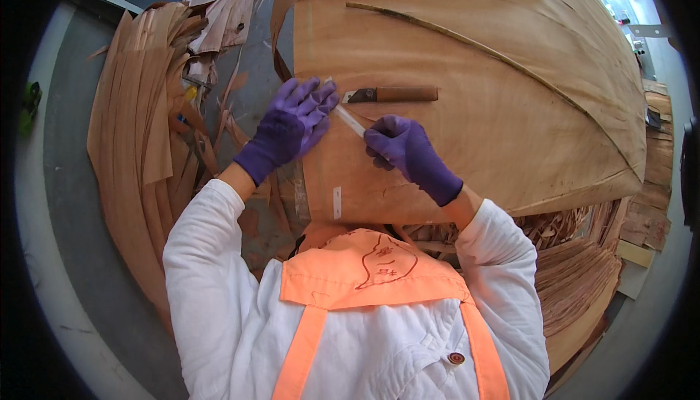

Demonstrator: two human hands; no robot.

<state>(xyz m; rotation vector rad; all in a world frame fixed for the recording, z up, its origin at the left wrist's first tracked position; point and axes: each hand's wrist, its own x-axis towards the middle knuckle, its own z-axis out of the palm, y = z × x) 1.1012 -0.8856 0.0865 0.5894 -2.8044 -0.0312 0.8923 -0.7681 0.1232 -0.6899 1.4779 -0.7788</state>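
Observation:
Both of my hands wear purple gloves. My left hand (295, 117) lies on the left edge of a large tan wood veneer sheet (481, 152), its fingers stretched out and resting flat. Between my hands runs a short white strip of tape (350, 120). My right hand (408, 148) pinches the tape's lower end, thumb against curled fingers. The upper end reaches to my left fingertips; whether they press on it I cannot tell. Just beyond my hands lies a knife (394, 94) with a wooden handle and a dark blade end, pointing left.
A long thin stick (467, 39) lies slantwise across the sheet. Another white tape piece (337, 203) is stuck near its front left edge. Stacked veneer strips (135, 101) and scraps lie at left. More veneer bundles (576, 290) sit at the lower right.

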